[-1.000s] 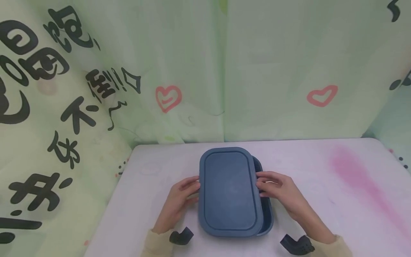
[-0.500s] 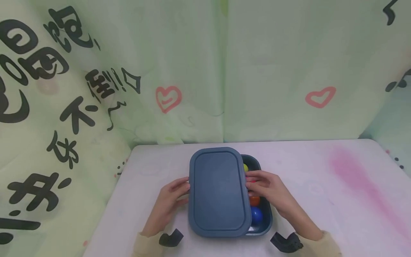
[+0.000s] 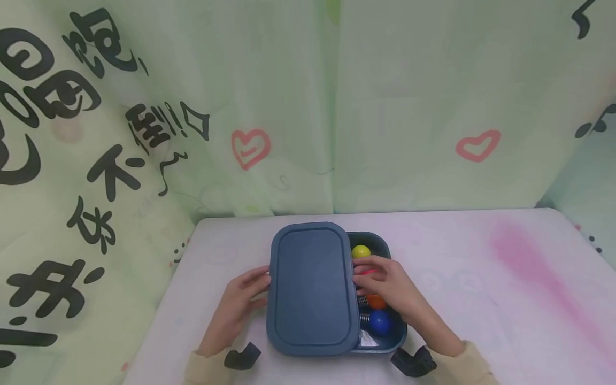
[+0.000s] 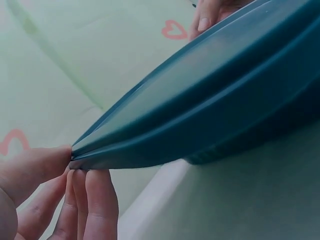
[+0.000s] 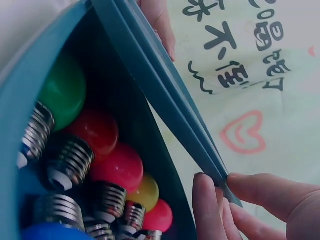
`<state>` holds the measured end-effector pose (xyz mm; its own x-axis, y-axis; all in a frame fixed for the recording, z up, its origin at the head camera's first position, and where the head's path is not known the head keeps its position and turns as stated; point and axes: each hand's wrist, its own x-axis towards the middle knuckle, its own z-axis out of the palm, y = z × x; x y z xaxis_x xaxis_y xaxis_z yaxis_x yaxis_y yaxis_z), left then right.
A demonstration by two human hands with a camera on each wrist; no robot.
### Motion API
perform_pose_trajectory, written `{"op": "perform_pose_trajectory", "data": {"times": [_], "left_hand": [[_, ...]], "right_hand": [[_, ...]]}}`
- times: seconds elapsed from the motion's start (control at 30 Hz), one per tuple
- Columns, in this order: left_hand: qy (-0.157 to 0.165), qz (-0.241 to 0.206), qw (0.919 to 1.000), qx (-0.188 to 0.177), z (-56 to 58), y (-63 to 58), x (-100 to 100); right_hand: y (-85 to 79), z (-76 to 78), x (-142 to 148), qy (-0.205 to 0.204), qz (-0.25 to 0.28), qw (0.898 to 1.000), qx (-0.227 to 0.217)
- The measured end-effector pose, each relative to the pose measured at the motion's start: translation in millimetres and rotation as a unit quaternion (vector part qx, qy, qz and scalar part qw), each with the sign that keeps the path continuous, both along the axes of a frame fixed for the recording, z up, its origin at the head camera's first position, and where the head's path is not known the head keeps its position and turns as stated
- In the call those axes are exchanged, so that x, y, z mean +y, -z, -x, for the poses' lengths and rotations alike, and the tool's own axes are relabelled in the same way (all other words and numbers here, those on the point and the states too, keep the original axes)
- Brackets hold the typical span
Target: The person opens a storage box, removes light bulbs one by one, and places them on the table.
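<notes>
Head view: pale green printed fabric curtain (image 3: pixel 394 107) at the back, then a white, rectangular, pink-stained table (image 3: pixel 231 246), near edge out of frame. Close to the table's far edge, well in from both far corners, a slate-blue, round-cornered plastic box (image 3: pixel 380 243). Over the box's left part, jutting past it toward the table's left edge, a flat slate-blue plastic lid (image 3: pixel 310 289) with a grooved border. At the lid's left edge, a bare left hand (image 3: pixel 236 307), thumb above, fingers beneath, pinching narrowly. At its right edge, over the box, a bare right hand (image 3: pixel 392 286), likewise pinching the rim. By the right wrist view, a gap between lid and box wall; cannot tell about contact elsewhere. Inside the box, glossy round screw-base bulbs: yellow bulb (image 3: pixel 361 251), orange bulb (image 3: pixel 377 302), blue bulb (image 3: pixel 380 323), plus green bulb (image 5: pixel 64 92) and red bulb (image 5: pixel 97 132).

Just changed: lid carried further left in the same two-handed pinch, box about where it was. For the work, judging from this, uncovering well along but incomplete, left part still roofed over. Against one second ago: then only a thin dark strip of box and no bulbs visible; half a second ago, bulbs partly showing.
</notes>
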<state>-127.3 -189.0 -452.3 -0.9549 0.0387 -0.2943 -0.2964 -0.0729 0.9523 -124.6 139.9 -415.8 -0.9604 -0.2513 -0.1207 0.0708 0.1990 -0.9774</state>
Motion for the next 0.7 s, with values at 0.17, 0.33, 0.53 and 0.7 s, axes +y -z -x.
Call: {"op": "perform_pose_trajectory", "data": {"times": [0.17,0.33,0.53,0.7], "left_hand": [[-0.004,0.016,0.9998,-0.009,-1.8,-1.3,-8],[-0.007,0.027,0.9995,-0.013,-2.8,-2.9,-17],[-0.009,0.024,0.9995,-0.018,-2.5,-4.7,-29],[-0.007,0.032,0.9994,-0.015,-2.3,-7.0,-37]], "right_hand": [[0.6,1.1,-7,-0.012,0.016,1.000,0.007],[0.6,1.9,-16,-0.020,0.028,0.999,0.018],[0.2,3.3,-27,-0.026,0.034,0.999,0.016],[0.8,5.0,-35,-0.029,0.023,0.999,0.020]]}}
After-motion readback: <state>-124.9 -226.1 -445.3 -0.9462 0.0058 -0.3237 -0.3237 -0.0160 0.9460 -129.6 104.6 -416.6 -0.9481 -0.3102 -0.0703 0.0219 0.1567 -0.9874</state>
